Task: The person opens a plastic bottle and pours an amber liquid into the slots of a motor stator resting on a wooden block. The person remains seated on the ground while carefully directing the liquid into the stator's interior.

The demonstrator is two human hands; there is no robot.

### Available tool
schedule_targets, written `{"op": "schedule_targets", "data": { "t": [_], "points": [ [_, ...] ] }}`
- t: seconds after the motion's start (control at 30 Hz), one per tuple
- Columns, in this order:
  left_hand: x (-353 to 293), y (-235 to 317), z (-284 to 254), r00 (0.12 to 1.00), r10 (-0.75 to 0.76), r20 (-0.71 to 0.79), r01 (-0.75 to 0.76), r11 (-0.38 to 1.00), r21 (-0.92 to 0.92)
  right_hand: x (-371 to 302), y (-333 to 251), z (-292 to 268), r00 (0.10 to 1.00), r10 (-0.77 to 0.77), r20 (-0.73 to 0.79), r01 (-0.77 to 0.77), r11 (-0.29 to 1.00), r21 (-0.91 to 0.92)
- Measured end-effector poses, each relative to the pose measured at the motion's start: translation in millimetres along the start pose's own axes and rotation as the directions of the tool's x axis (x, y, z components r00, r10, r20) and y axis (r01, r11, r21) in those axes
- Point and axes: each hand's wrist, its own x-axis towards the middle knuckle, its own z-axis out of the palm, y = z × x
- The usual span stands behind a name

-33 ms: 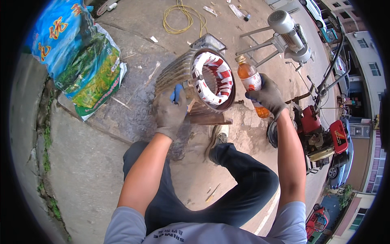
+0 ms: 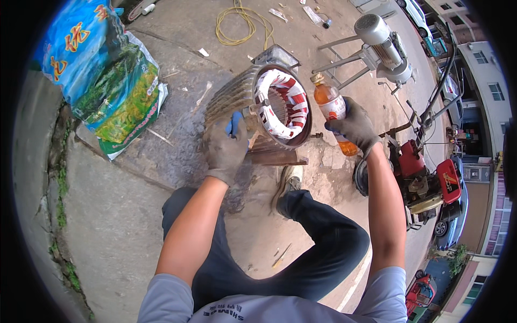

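Note:
My right hand (image 2: 356,127), in a grey work glove with blue patches, is closed around a clear plastic bottle (image 2: 328,100) of amber liquid. The bottle has a red and white label and leans with its capped top up and to the left. To its left lies a finned motor housing (image 2: 223,99); its open end faces me and shows a ring of windings (image 2: 267,119) wrapped in white and red. My left hand (image 2: 225,148), gloved alike, is curled at the near side of the housing. Blue shows at its fingers; what they grip is hidden.
A blue and green printed sack (image 2: 118,81) stands at the left. Behind the housing lies a coiled yellow cable (image 2: 219,31). A grey motor on a metal frame (image 2: 383,46) stands at the far right, with a red machine (image 2: 410,159) nearer. My shoe (image 2: 291,180) is below the housing.

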Motion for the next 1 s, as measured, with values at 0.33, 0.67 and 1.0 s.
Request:
{"op": "schedule_targets", "data": {
  "t": [0.33,0.67,1.0],
  "points": [
    [-0.8,5.0,-1.1,0.999,0.002,0.041,-0.003,1.0,0.021,12.6,-28.2,-18.8,0.999,0.016,0.046,-0.001,0.947,-0.32],
    [-2.0,-2.7,2.4,1.0,0.013,0.021,-0.013,1.0,-0.016,6.5,-55.2,-27.9,0.998,0.02,0.052,0.004,0.908,-0.418],
    [-2.4,-3.3,-4.3,0.997,-0.04,0.068,0.042,0.999,-0.023,11.0,-54.9,-19.8,0.997,0.0,0.071,0.03,0.909,-0.416]
  ]
}}
